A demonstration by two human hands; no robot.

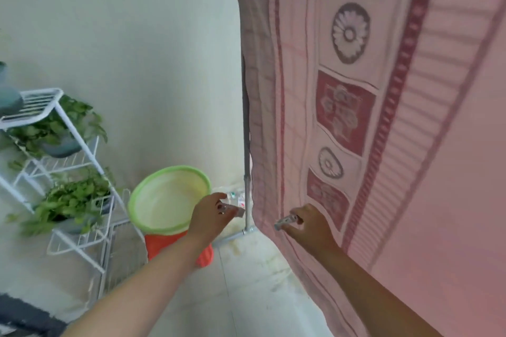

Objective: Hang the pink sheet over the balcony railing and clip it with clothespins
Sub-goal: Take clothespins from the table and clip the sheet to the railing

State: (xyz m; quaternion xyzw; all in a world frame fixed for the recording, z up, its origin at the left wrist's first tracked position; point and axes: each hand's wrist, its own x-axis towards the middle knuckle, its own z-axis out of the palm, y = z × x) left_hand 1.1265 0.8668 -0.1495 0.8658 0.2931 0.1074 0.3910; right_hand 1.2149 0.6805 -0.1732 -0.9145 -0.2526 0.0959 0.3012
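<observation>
The pink sheet (pixel 410 117) fills the right half of the view, hanging down in a broad curtain with dark red patterned panels and round flower motifs running along its border; its left edge falls beside a grey metal upright (pixel 247 178) that meets a horizontal bar near the floor. Behind everything stands a plain pale wall (pixel 137 35), and pale floor tiles (pixel 246 295) lie open between the two forearms. At the left a white wire plant stand (pixel 79 139) carries leafy green plants in dark pots on its tiers. Between the stand and the upright, a green-rimmed basin (pixel 169 197) rests on top of an orange stool or bucket (pixel 153 246); the basin's pale inside looks empty. The left hand (pixel 210 213) reaches out in front of the basin's right rim, its fingers pinching a small pale clothespin (pixel 235 210). The right hand (pixel 309 223) is against the sheet's lower left edge, fingers pressed around a second clothespin (pixel 286 220) that points left. A few small blurred objects lie on the floor by the foot of the upright.
</observation>
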